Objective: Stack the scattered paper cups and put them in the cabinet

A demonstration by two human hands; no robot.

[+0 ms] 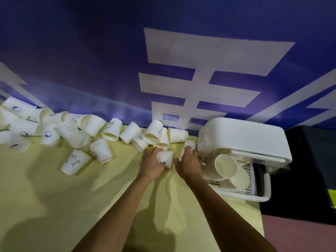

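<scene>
The left hand (pixel 151 163) grips a paper cup (pixel 166 159) and the right hand (pixel 189 161) touches a second cup (pixel 189 144), grip unclear, on the yellow surface (pixel 91 197) beside the white cabinet (pixel 245 139); such cups seem light and easily crushed, so hold them gently near the stiff rim.

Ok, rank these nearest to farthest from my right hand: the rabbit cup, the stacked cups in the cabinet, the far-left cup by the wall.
1. Stacked cups, just right of the right hand, inside the white cabinet.
2. Rabbit cup, lying to the left on the yellow tablecloth.
3. Far-left cup, at the far end against the blue wall.
</scene>
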